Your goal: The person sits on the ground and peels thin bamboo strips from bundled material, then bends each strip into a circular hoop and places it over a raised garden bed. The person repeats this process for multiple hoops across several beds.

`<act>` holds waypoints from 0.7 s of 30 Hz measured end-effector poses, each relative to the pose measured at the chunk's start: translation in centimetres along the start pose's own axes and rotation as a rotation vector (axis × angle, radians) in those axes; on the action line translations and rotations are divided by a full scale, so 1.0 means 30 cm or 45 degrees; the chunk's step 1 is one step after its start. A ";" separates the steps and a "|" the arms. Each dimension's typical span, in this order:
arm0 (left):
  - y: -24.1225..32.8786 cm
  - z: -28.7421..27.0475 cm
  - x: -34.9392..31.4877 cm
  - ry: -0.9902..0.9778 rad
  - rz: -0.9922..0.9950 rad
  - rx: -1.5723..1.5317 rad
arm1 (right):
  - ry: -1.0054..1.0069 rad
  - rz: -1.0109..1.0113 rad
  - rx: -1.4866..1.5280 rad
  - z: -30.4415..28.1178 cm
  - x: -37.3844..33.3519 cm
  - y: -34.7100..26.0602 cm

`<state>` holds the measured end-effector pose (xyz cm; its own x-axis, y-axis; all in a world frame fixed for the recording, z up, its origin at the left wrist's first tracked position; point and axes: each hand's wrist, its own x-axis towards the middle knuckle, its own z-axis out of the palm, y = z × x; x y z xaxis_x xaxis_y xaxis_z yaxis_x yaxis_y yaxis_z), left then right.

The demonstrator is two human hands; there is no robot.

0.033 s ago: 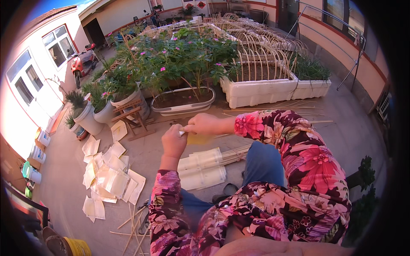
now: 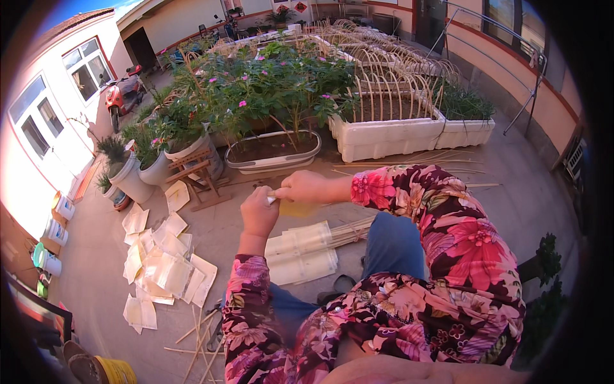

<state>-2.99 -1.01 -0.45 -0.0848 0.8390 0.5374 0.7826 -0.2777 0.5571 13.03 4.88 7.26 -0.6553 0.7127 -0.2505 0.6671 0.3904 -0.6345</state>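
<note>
Risk: left hand [image 2: 258,211] and right hand [image 2: 306,187], both pinched shut on a thin stick [image 2: 274,193] with a yellow sheet [image 2: 298,208] at centre (above the lap stack [image 2: 300,253] at 6 o'clock), could snap it if bent.

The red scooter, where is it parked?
In the head view, the red scooter stands far upper left, beside the white building wall, left of the flowering plants.

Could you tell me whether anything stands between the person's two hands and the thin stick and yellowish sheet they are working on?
Nothing visible does. The left hand and right hand meet at the thin stick, both closed on it, with the yellowish sheet hanging just below the right hand. The stack of pale sheets on sticks lies lower, on the ground.
</note>
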 end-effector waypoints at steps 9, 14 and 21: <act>0.057 0.012 0.014 -0.107 -0.417 -0.471 | 0.200 -0.334 -0.629 -0.073 -0.043 -0.013; 0.055 0.015 0.030 -0.067 -0.634 -0.590 | 0.658 -0.910 -0.852 -0.037 0.024 0.018; 0.008 0.021 0.030 -0.207 -0.800 -0.963 | 0.480 -0.685 -0.849 -0.022 0.035 0.011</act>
<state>-2.49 -0.03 -0.23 -0.2191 0.9741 -0.0553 0.0208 0.0613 0.9979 12.79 6.14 7.26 -0.8548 0.4354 0.2826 0.4495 0.8931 -0.0162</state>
